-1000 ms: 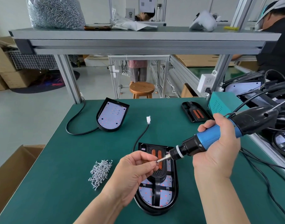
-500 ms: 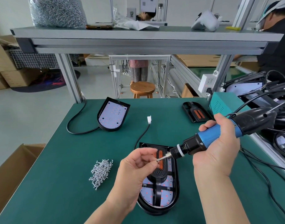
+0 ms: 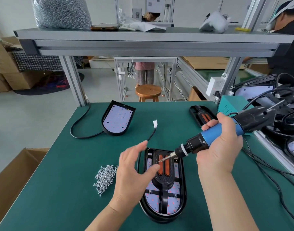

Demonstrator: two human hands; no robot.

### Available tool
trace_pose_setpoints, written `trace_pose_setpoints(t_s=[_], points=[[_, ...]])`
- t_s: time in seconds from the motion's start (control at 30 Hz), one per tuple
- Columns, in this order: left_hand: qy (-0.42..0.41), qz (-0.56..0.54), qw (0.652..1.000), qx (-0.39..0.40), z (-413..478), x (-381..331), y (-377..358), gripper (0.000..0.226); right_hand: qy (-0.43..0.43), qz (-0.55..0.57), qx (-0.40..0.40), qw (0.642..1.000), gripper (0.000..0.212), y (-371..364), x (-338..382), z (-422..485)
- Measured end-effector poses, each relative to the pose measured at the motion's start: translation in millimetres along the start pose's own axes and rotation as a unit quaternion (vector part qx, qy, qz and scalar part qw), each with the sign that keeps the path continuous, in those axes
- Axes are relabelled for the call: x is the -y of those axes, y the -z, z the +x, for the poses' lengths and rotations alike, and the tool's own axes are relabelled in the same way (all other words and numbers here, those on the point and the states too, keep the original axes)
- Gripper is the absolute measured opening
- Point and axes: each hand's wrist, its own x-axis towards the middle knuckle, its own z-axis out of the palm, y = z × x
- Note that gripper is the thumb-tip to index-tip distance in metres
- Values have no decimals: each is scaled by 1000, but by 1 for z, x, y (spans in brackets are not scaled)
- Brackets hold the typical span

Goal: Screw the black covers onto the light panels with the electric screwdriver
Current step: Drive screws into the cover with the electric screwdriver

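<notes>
Slanted electric screwdriver (image 3: 213, 135), bit (image 3: 166, 157) aimed down-left, right hand (image 3: 221, 150) gripping it, left hand (image 3: 133, 167) loose-fingered

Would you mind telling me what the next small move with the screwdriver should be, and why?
Probably tip the electric screwdriver down and seat its bit in a screw hole of the black cover. The right hand grips the driver at a slant, its bit over the cover on the near light panel; the left hand is open beside it.
</notes>
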Motion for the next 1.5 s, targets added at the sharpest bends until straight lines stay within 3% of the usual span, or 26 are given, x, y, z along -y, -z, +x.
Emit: trace_pose_setpoints(t_s=[0.07,0.13,0.3,0.43,0.53,0.8,1.5], points=[[95,22,995,4,6,6,0,76,16,-12,6,1000,15,-10,-3,5],[176,57,981,57,14,10,-1,91,34,-23,27,999,15,-21,-8,10],[238,115,949,173,34,12,-11,108,43,-50,107,992,13,-50,-28,14],[276,3,940,202,38,19,-14,71,40,-76,162,983,9,-57,-47,17],[278,-44,939,198,37,24,-14,57,36,-101,187,977,14,-58,-57,19],[289,-67,937,185,36,29,-19,71,21,-120,191,974,15,-56,-68,20],[283,-83,938,182,36,38,-21,69,-5,-131,258,957,14,-61,-75,11]])
